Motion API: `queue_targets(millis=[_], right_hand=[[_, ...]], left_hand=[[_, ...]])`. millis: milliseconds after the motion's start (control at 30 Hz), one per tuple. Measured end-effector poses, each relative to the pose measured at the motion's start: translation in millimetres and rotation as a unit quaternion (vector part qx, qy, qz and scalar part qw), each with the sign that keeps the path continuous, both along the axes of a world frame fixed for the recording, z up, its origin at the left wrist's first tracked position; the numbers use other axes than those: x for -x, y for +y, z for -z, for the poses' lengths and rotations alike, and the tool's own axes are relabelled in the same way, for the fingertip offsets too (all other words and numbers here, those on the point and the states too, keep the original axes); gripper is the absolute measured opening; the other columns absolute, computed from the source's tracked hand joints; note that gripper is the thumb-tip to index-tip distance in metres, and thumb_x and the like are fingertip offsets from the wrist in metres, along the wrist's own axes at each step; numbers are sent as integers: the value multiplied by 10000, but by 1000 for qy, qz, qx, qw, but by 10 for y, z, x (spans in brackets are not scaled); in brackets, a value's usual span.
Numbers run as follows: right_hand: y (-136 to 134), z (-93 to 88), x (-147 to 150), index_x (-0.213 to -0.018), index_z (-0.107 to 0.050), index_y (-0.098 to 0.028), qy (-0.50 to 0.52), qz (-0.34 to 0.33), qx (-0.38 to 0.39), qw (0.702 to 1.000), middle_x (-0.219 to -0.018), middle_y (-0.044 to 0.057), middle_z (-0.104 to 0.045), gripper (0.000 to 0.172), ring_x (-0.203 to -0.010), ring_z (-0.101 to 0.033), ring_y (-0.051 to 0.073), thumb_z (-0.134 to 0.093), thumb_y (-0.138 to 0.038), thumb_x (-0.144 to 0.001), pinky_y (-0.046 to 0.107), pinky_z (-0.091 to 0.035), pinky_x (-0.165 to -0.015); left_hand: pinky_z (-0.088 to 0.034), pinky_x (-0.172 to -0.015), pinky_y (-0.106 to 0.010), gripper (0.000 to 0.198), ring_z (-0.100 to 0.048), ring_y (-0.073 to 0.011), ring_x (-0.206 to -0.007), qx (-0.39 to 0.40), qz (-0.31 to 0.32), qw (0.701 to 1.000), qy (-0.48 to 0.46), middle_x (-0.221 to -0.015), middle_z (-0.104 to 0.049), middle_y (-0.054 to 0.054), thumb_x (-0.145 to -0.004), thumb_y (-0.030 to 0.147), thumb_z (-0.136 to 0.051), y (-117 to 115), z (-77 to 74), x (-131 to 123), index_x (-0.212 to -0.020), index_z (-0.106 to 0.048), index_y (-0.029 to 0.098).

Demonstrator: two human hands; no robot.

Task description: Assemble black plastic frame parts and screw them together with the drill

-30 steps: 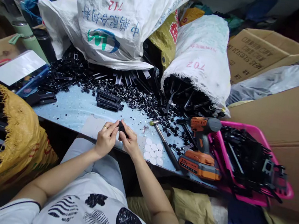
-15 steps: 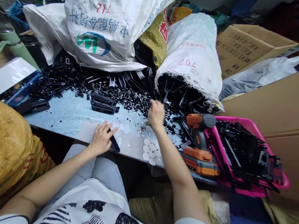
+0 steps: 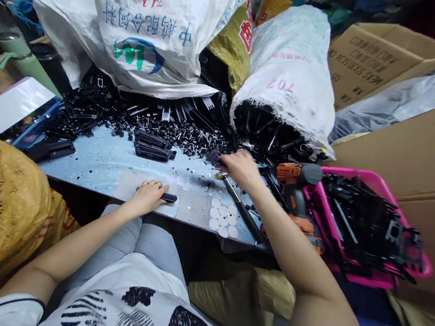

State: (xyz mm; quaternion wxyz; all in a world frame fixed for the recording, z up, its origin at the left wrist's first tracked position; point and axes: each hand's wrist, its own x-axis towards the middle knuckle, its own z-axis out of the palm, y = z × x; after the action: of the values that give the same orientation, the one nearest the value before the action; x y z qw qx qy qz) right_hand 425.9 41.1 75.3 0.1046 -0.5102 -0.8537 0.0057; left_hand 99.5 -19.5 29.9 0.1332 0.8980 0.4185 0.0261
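Note:
My left hand (image 3: 148, 195) rests at the table's front edge with its fingers closed over a long black plastic part (image 3: 169, 198), whose end sticks out to the right. Over the right side of the table is my right hand (image 3: 243, 170), its fingers drawn together beside a dark blurred thing that I cannot make out. Just below that hand lies a long tool (image 3: 246, 214) with a black handle, a metal shaft and a yellowish tip. Two or more similar black parts (image 3: 152, 149) lie side by side farther back. Small black and silver pins (image 3: 188, 138) are heaped behind them.
White round discs (image 3: 223, 218) lie near the front edge. An orange cordless drill (image 3: 290, 179) stands beside a pink basket (image 3: 377, 180) of black parts. White sacks (image 3: 151, 29) spill parts at the back. A yellow sack (image 3: 24, 211) stands at left, a carton (image 3: 378, 56) at right.
My right hand has moved slightly right from the pin heap, exposing the long tool below. The black part under my left hand has turned from slanted to nearly level, and those fingers have closed.

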Motion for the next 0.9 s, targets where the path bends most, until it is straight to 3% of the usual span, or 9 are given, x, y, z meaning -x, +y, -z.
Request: queue_targets(millis=[133,267,333,433,500,733,800,900], right_hand=[[-759,203,594,-857,-631,-188,-42,-122,97,987,-811,27,-643,198,-761,-562,146,-644,-385,-838,272,-401,-720],[-1122,405,917,-957,-609,-170,-76,-91,148,982,-880,68,-634,313,-803,-587,166,-486,-456,-925,250,-356,-654],[-1157,431,987,-992,-602,-181,-70,-53,158,983,-899,68,-631,341,-807,-594,163,-435,-474,-942,243,-339,-628],[-1175,384,1055,-1018,-599,-197,-69,-3,148,987,-904,67,-632,352,-790,-592,171,-419,-490,-942,250,-323,-606],[-1203,316,1103,-1030,-598,-200,-75,17,133,988,-899,72,-631,360,-791,-584,181,-409,-494,-944,260,-321,-609],[-1208,51,1251,-1021,-599,-186,-100,12,90,991,-910,84,-620,270,-849,-547,199,-431,-388,-959,284,-307,-645],[-1144,63,1210,-991,-602,-179,-92,-6,82,992,-904,84,-614,284,-849,-541,195,-424,-399,-961,280,-303,-652],[-1050,221,1050,-959,-608,-171,-70,-19,79,994,-904,77,-610,323,-832,-539,181,-443,-448,-945,270,-304,-645]], left_hand=[[-412,-882,-344,298,-538,-230,-1024,46,82,995,-43,-1042,-605,-94,-919,308,-460,78,55,-94,-1178,-555,195],[-410,-894,-374,299,-537,-250,-1046,55,90,993,-46,-1076,-597,-104,-911,277,-432,97,33,-144,-1165,-559,182],[-411,-894,-394,360,-536,-272,-1057,54,77,995,-42,-1087,-593,-107,-879,398,-496,80,7,-134,-1164,-547,185],[-425,-870,-405,644,-556,-298,-1022,53,52,996,-49,-1057,-604,-106,-709,629,-630,52,-22,-100,-1165,-511,190],[-440,-836,-392,720,-580,-293,-971,49,44,996,-57,-1021,-615,-99,-645,662,-669,43,-25,-77,-1159,-491,190],[-464,-762,-330,450,-608,-244,-908,2,49,992,-118,-975,-623,-87,-774,525,-623,-12,62,7,-1045,-517,182],[-465,-775,-331,445,-607,-243,-919,-6,36,992,-123,-967,-625,-90,-793,546,-593,-44,84,15,-1035,-528,179],[-467,-789,-341,515,-600,-256,-943,11,40,995,-93,-965,-628,-90,-786,610,-569,-1,90,-67,-1063,-533,177]])
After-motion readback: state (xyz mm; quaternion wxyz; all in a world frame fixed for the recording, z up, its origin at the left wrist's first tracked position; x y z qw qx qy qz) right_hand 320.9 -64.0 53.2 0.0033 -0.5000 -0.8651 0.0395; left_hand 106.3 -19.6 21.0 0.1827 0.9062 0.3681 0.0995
